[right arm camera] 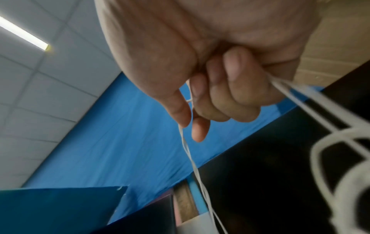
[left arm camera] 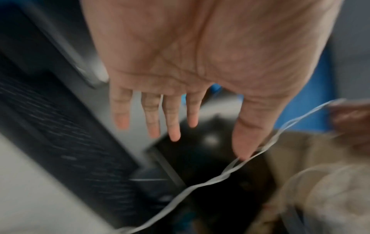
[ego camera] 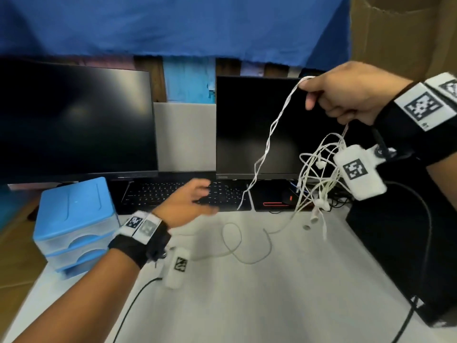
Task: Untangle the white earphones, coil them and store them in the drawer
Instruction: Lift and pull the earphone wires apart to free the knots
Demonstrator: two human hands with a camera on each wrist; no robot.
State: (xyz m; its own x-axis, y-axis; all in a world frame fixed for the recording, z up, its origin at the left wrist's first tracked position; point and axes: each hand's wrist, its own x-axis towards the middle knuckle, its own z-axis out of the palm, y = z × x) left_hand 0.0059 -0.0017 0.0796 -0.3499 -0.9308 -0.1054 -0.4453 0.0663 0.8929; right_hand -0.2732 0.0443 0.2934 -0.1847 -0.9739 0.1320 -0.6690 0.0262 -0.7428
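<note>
From the head view, the blue drawer unit (ego camera: 74, 226) stands on the bench (ego camera: 272, 293) to the left of the left hand (ego camera: 188, 204); its translucent drawers are shut and their contents cannot be made out. The left hand hovers over the keyboard (ego camera: 178, 194) with fingers spread and holds nothing. The right hand (ego camera: 346, 95) is raised high on the right, its fingers curled round the white earphones (ego camera: 319, 174), whose tangle hangs below it with earbuds dangling, while one twisted strand drops toward the bench edge and a loop lies on the bench between the hands. Black-and-white square markers sit on both wristbands; no lettering is readable.

From the left wrist view, the left hand (left arm camera: 180, 63) shows an empty palm with straight fingers (left arm camera: 174, 126), and a strand of the white earphones (left arm camera: 220, 177) crosses just past the thumb tip.

From the right wrist view, the right hand (right arm camera: 210, 79) is closed on the white earphones (right arm camera: 190, 158): one strand leaves between thumb and forefinger, others trail out past the little finger.
</note>
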